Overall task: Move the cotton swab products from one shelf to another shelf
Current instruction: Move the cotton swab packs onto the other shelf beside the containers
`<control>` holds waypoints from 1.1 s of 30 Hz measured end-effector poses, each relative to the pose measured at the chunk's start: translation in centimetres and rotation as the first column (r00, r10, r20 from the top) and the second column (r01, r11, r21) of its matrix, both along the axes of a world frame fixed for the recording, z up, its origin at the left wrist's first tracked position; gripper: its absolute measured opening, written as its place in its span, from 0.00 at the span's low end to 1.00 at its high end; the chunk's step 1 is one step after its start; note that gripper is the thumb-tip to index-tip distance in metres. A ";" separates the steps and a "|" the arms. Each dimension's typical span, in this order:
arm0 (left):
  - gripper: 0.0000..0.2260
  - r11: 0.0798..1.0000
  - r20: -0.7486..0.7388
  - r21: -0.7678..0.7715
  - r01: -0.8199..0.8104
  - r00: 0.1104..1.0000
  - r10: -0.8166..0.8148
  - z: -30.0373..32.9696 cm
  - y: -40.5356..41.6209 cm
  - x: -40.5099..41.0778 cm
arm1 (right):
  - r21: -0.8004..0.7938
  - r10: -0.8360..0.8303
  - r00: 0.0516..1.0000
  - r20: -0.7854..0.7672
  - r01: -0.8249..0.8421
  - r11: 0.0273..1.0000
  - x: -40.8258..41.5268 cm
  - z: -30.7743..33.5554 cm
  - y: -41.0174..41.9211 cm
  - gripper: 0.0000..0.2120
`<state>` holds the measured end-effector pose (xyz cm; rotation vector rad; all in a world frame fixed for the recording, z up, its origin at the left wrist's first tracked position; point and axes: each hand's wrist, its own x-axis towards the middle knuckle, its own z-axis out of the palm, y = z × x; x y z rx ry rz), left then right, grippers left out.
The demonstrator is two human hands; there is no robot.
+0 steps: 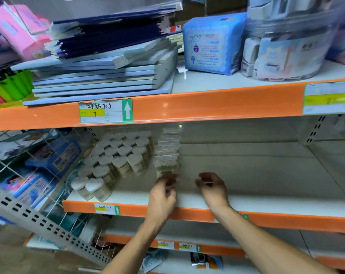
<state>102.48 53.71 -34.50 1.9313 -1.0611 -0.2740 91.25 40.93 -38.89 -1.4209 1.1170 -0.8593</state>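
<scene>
On the middle shelf (266,171) stand several round tubs of cotton swabs (116,157) in rows at the left. Right of them runs a row of clear flat swab packs (167,155), front to back. My left hand (164,191) reaches in over the shelf's orange edge, and its fingers curl around the bottom of the front pack. My right hand (212,186) hovers just to the right with fingers curled; a thin pale thing shows at its fingertips, and I cannot tell whether it holds it.
The upper shelf (207,103) carries stacked blue folders (100,76), a blue pad pack (213,44) and a clear tub (286,50). A wire rack (35,165) with packets stands at the left. The right part of the middle shelf is bare. Lower shelves (187,248) hold a few packets.
</scene>
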 end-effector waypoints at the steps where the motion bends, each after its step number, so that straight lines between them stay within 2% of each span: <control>1: 0.17 1.000 0.012 0.004 0.026 1.000 -0.026 0.0 -0.4 -0.5 | 0.015 0.005 1.000 -0.003 -0.005 1.000 -0.8 0.0 -0.4 0.08; 16: 0.14 0.937 -0.015 0.031 0.347 0.938 -0.347 0.1 -9.0 -14.3 | 0.018 -0.115 0.991 -0.074 0.117 0.993 -19.1 3.2 -4.6 0.09; 19: 0.13 0.906 -0.006 0.012 0.423 0.906 -0.423 0.3 -10.1 -17.6 | 0.046 -0.154 0.986 -0.061 0.157 0.987 -22.9 3.4 -4.6 0.05; 24: 0.10 0.859 -0.019 -0.007 0.513 0.858 -0.513 -0.5 -11.2 -23.0 | 0.048 -0.213 0.977 -0.023 0.214 0.976 -29.0 3.7 -3.8 0.11; 28: 0.11 0.819 -0.017 0.017 0.573 0.819 -0.573 -0.5 -12.2 -27.4 | 0.058 -0.257 0.964 -0.064 0.260 0.964 -34.0 3.3 -3.0 0.05; 33: 0.12 0.759 -0.007 0.031 0.651 0.759 -0.651 0.2 -13.5 -32.9 | 0.072 -0.325 0.942 -0.082 0.331 0.941 -40.5 3.2 -2.2 0.06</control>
